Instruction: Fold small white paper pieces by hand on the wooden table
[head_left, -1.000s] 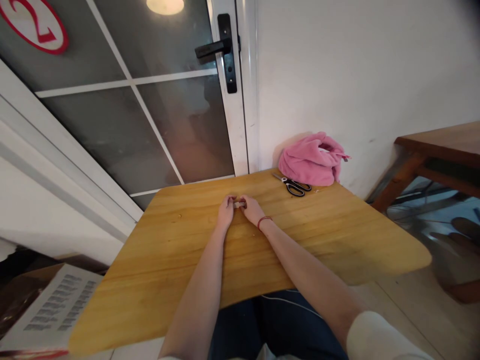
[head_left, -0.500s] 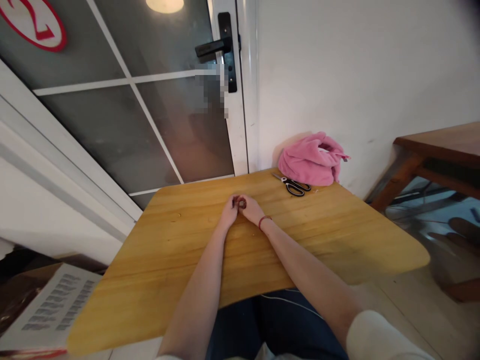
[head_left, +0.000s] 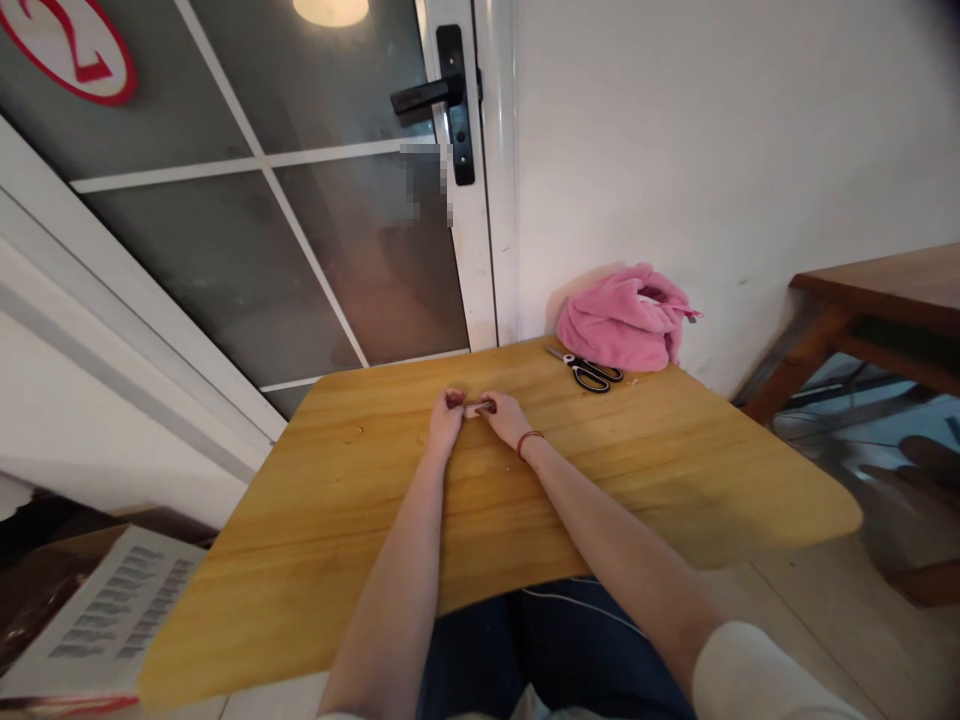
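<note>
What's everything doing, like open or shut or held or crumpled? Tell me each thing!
Right hand: pinching the small pale piece
Left hand: fingers curled; contact unclear
Small pale piece: between the hands
Scissors: lying flat, seemingly closed
Pink fabric: bunched up
Door: looks shut
Door handle: pointing sideways
Round light: glowing
Printed box: looks open
Red bracelet: worn

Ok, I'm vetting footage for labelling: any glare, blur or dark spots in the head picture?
Head view: a bright warm light shows on the door glass; blocky pixels hide a patch below the door handle; the top right corner darkens; the pale item between left hand and right hand is too indistinct to identify.
</note>
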